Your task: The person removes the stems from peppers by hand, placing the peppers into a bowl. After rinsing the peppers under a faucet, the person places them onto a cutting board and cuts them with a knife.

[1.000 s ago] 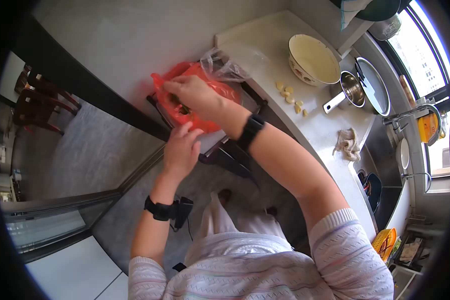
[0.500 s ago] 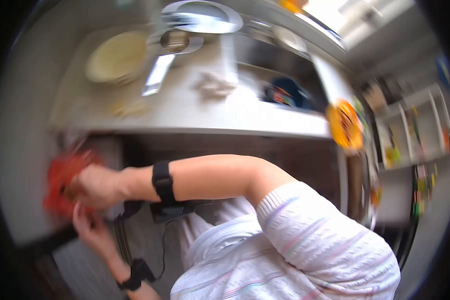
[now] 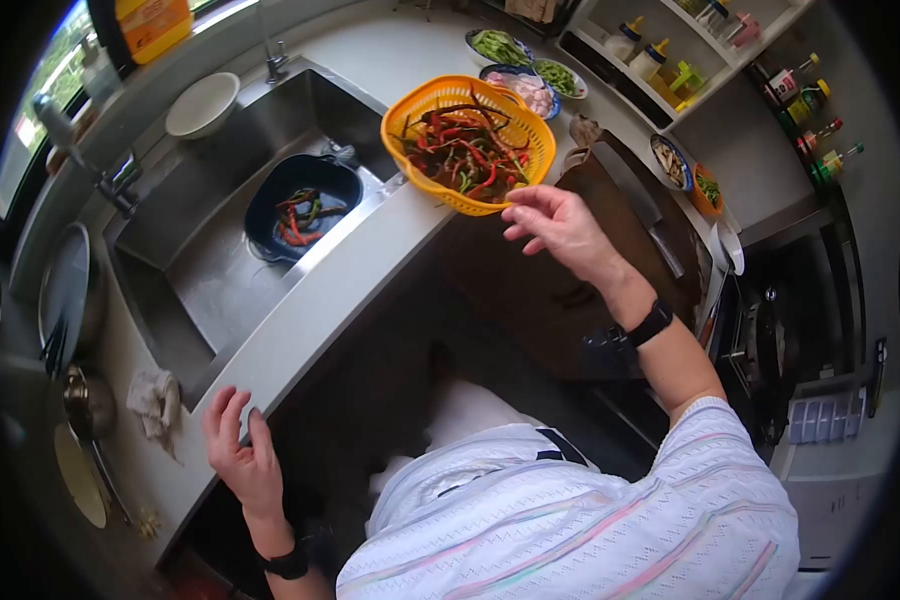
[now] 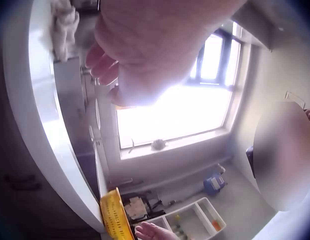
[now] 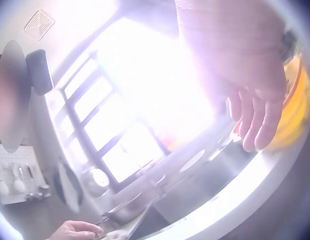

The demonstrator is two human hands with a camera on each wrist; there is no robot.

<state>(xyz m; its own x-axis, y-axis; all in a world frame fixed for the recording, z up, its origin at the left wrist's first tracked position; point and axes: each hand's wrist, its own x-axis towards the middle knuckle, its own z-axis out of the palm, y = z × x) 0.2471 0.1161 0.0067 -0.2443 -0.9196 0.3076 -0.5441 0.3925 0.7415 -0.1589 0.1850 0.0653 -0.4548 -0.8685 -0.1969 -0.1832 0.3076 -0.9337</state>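
A yellow plastic basket (image 3: 410, 165) of red and green chili peppers (image 3: 465, 150) stands on the counter beside the sink, tilted in the head view. My right hand (image 3: 570, 235) is at its near rim, fingertips right by the edge and fingers loosely bent. The right wrist view shows that hand (image 5: 250, 90) with its fingers extended, the basket (image 5: 295, 115) just behind them. Over the counter's front edge, farther left, my left hand (image 3: 242, 455) hangs with relaxed fingers and holds nothing. The left wrist view has its palm (image 4: 150, 50) in front of the bright window.
A dark blue basin (image 3: 260, 205) with more peppers sits in the steel sink (image 3: 210, 290). Right of the basket lie a cutting board (image 3: 610, 200) and a cleaver (image 3: 625, 180). Plates of cut food (image 3: 500, 45) stand behind. A rag (image 3: 155, 400) lies near the left hand.
Both hands have left the red plastic bag. The person has turned right along the counter, bringing the right hand to the yellow basket and the left hand to the counter edge.
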